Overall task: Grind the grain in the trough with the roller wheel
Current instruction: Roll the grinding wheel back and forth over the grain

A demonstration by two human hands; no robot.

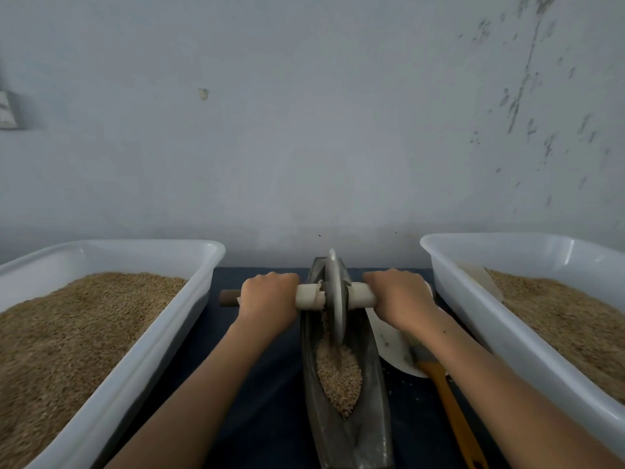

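A dark metal boat-shaped trough runs away from me in the middle of the table. Brown grain lies in its groove, heaped on the near side. The grey roller wheel stands on edge in the far half of the trough, on a horizontal axle handle wrapped in pale tape. My left hand grips the handle left of the wheel. My right hand grips it right of the wheel. The handle's brown left end sticks out past my left hand.
A white plastic tub full of grain stands on the left, another white tub with grain on the right. A white plate and a brush with an orange handle lie right of the trough. A grey wall is close behind.
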